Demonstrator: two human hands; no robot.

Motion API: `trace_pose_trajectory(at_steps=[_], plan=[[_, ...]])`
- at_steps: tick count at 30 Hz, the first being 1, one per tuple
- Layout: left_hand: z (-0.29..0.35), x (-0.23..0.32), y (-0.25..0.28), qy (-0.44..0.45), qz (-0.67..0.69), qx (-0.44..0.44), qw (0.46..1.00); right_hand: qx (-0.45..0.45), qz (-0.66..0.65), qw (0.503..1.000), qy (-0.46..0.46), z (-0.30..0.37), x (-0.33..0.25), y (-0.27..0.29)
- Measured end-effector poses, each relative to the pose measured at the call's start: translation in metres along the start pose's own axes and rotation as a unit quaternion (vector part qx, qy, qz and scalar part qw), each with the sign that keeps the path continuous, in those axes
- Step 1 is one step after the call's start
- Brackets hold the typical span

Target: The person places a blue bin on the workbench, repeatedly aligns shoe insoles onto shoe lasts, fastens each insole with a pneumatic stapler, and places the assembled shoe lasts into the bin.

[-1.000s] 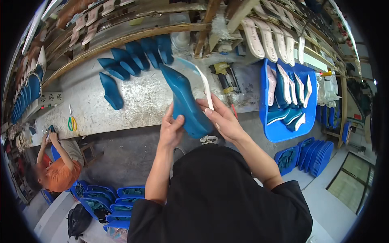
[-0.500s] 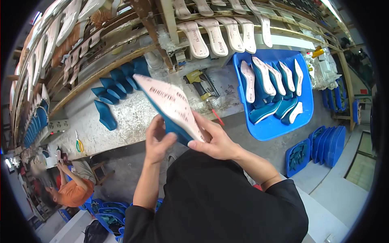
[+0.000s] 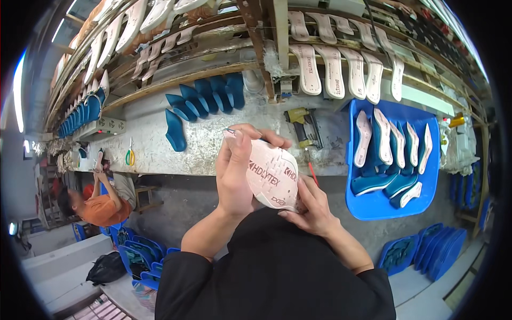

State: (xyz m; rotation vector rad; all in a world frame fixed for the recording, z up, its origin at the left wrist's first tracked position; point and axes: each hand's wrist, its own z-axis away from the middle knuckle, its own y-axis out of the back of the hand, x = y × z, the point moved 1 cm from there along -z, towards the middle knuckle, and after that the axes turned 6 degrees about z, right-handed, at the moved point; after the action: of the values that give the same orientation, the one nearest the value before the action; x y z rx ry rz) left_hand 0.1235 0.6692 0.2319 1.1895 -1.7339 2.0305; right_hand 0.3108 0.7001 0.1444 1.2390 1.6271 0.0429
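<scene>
In front of my chest I hold a shoe last with a pale, printed insole board [image 3: 273, 184] on its sole, the sole face tilted up toward me. My left hand [image 3: 233, 173] wraps the pointed toe end, its thumb on the tip and its fingers over the far edge. At the other end my right hand [image 3: 316, 207] grips the heel, thumb below and fingers along the side. The last's own teal body is hidden under the board and my hands. A green-and-black staple gun [image 3: 304, 128] lies on the bench beyond my hands.
Teal lasts [image 3: 175, 130] stand in a row on the bench [image 3: 144, 157]. At right, a blue tub [image 3: 392, 213] holds several lasts with insole boards. Racks of insole boards [image 3: 335, 69] line the back. Scissors [image 3: 130, 153] lie at left, near a seated person in orange [image 3: 104, 210].
The last has turned in my hands, so its toe is now nearer and covered by my left hand, which moved up from the side. The whole view has shifted leftward.
</scene>
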Motion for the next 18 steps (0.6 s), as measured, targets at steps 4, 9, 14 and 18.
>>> trace_pose_trajectory(at_steps=[4,9,14,18], plan=[[-0.002,0.003,0.012,0.011,0.009,-0.018,1.0,0.009,-0.011,1.0,0.003,0.001,0.0,-0.012],[-0.013,0.008,0.029,0.021,0.04,0.004,0.999,-0.014,0.002,1.0,0.001,-0.012,0.002,-0.021],[-0.019,0.012,0.045,0.032,0.051,0.027,0.998,-0.015,-0.01,1.0,-0.009,-0.02,0.004,-0.034],[-0.03,0.012,0.05,0.036,0.056,0.036,0.997,-0.02,0.002,1.0,-0.016,-0.027,0.009,-0.035]])
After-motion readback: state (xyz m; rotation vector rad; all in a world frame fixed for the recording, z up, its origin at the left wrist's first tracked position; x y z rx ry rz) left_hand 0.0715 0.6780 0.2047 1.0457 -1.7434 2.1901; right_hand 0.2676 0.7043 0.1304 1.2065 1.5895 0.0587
